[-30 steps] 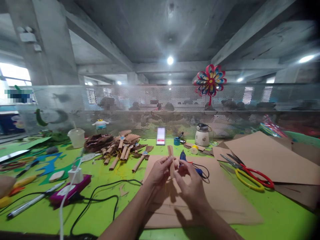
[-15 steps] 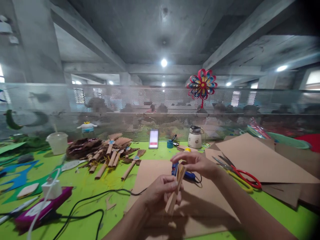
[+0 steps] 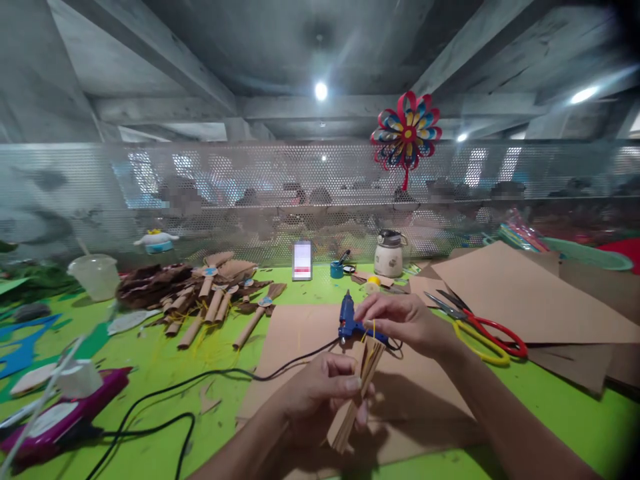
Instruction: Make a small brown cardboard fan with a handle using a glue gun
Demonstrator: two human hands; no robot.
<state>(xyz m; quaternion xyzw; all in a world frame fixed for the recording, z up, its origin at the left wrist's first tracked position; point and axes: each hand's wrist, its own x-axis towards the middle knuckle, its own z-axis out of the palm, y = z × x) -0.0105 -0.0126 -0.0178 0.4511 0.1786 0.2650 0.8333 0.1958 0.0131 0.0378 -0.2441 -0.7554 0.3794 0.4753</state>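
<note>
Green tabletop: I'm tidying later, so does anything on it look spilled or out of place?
No spill shows. Torn-looking brown scraps lie loose left of the brown sheets, and yellow strands straggle around the rolled-paper pile; both look like stray leftovers.

I see the left hand (image 3: 323,387) and right hand (image 3: 407,321) bare, with slender fingers (image 3: 383,303). The left forearm (image 3: 253,433) and right forearm (image 3: 505,410) are bare too, slim at the wrists (image 3: 445,343) and broader farther up.
</note>
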